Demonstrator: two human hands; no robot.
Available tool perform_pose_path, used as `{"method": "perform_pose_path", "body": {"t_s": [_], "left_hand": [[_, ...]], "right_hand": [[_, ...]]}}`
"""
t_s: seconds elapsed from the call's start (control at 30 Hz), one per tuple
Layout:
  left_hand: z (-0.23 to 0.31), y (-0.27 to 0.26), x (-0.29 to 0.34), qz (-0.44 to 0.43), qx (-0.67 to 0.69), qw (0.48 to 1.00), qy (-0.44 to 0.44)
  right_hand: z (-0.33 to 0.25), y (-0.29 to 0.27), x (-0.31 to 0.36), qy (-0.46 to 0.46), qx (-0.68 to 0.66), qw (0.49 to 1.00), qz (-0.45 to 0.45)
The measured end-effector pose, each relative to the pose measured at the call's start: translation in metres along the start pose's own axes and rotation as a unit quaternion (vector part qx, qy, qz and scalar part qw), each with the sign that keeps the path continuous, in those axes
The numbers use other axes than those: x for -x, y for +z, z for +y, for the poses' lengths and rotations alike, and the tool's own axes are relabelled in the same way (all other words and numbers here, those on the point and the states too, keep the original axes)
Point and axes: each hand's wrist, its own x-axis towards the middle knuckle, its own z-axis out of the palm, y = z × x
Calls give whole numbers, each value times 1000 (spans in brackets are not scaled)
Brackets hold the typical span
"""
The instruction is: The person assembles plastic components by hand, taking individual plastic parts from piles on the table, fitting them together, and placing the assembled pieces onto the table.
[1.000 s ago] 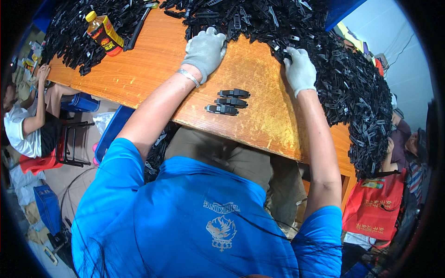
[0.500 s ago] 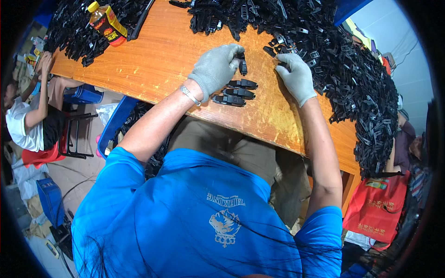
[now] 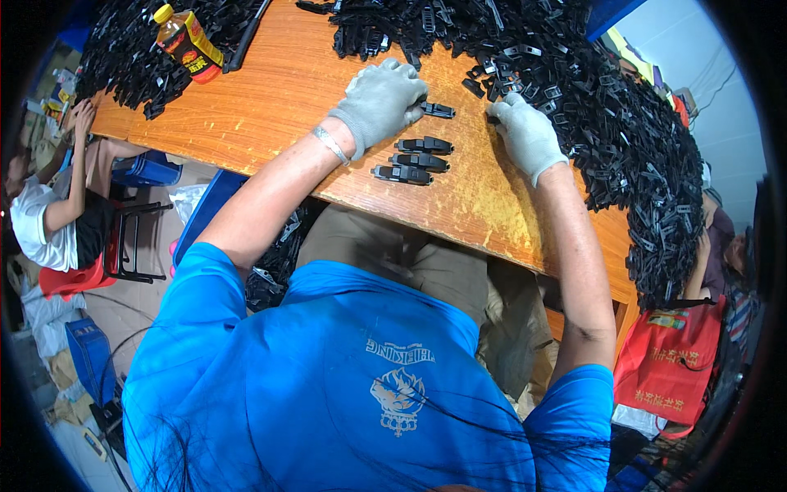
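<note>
My left hand, in a grey glove, rests on the wooden table with its fingertips on a small black plastic piece. Just below it, three similar black pieces lie in a neat row on the table. My right hand, also gloved, sits at the edge of a big heap of black plastic parts. Its fingers are curled, and a dark bit shows by the thumb. What it holds is hidden.
A second heap of black parts fills the table's far left, with a yellow-capped bottle lying beside it. Another person sits at the left by a red stool. A red bag hangs at the right.
My left hand came back from the heap with a black piece and set it down above the row of three. My right hand drew back from the heap to its edge.
</note>
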Motion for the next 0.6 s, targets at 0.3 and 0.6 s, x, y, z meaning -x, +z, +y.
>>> {"method": "perform_pose_path", "body": {"t_s": [0.3,0.6], "left_hand": [[1,10,20,27,57,997,-53],[-10,24,23,90,110,989,-49]], "right_hand": [[-52,24,-3,104,-357,912,174],[-52,14,14,131,-60,987,68]]}}
